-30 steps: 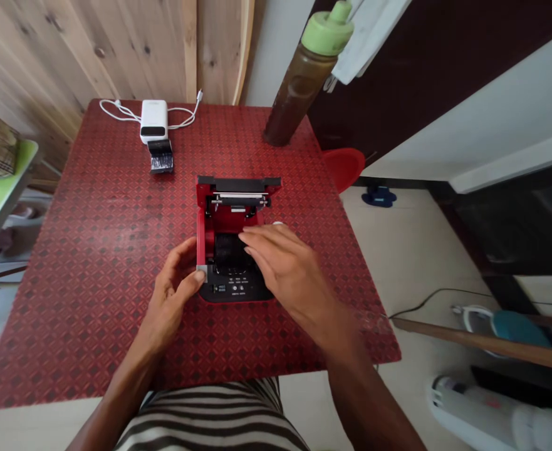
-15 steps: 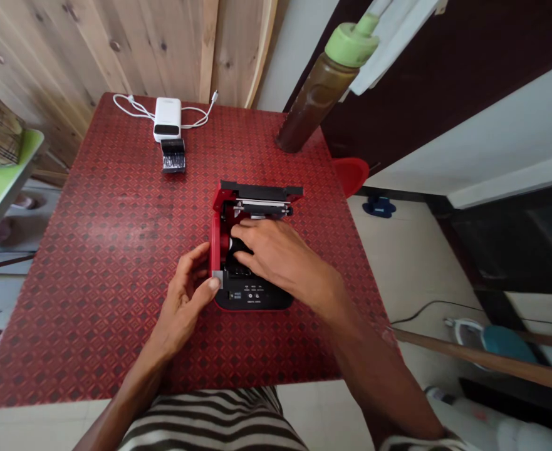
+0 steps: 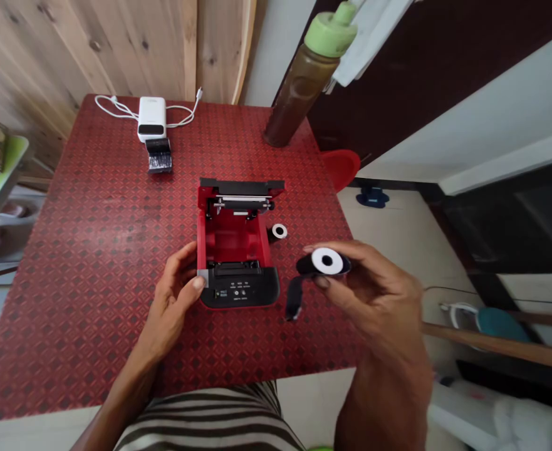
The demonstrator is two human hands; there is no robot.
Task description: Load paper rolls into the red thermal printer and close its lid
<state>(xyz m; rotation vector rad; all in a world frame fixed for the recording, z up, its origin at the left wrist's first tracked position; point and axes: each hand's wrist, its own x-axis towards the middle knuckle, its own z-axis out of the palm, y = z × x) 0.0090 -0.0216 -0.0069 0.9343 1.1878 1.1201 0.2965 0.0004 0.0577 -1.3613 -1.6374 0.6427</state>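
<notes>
A red and black receipt printer [image 3: 238, 285] stands on the table with its lid raised and its red paper bay bare inside. My left hand [image 3: 175, 294] grips the printer's left front corner, thumb on top at a grey tab and fingers along the side. To the right of the printer, my right hand [image 3: 369, 282] holds a paper roll [image 3: 306, 263] above the table, pinched between thumb and fingers. This roll is black outside with a white end, and a loose strip hangs from it. A second small paper roll [image 3: 278, 232] lies against the printer's right side.
At the back left of the red patterned table [image 3: 116, 250] lie a white power bank [image 3: 152, 116] with cables and a crumpled black strip [image 3: 159, 156]. A tall brown bottle [image 3: 292, 94] with a green cap stands at the back right. A red stool [image 3: 344, 168] is beyond the right edge.
My right hand has come out of the printer's bay and moved right, carrying the paper roll. The second roll beside the printer is now uncovered. My left hand keeps its hold.
</notes>
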